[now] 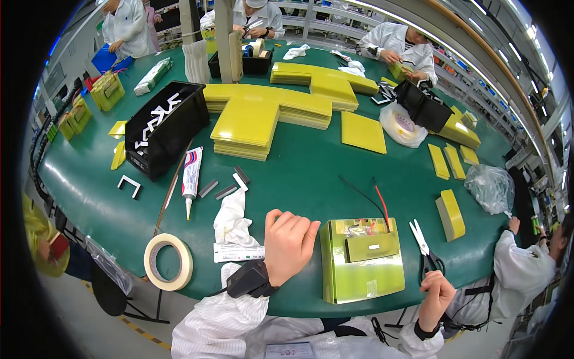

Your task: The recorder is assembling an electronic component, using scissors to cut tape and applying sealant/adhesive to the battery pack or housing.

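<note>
The green table [311,173] is spreading out ahead of both hands, and far beyond them, well apart from the work, stacks of yellow sheets [251,119] and a black bin [161,128] of white brackets are sitting on the far-left side. Between the 2 hands the yellow-green assembly [359,263] is lying flat near the table's edge, a darker block on its top and 1 red and 1 black wire [373,200] trailing away from it. The left hand [289,242] is resting palm down on the table with fingers loosely curled, gripping nothing, just beside the assembly's left edge; pressing that edge would be steadying the piece better than resting beside it. The right hand [435,293] is closing on the black handles of the scissors [426,251], whose pale blades are pointing away, just right of the assembly; whether the fingers are fully through the loops I cannot tell. Lifting the scissors with blades shut and away from the 2 wires looks wisest. Left of the left hand a white cloth [230,221], a sealant tube [191,176] and a roll of tape [168,261] are lying
</note>
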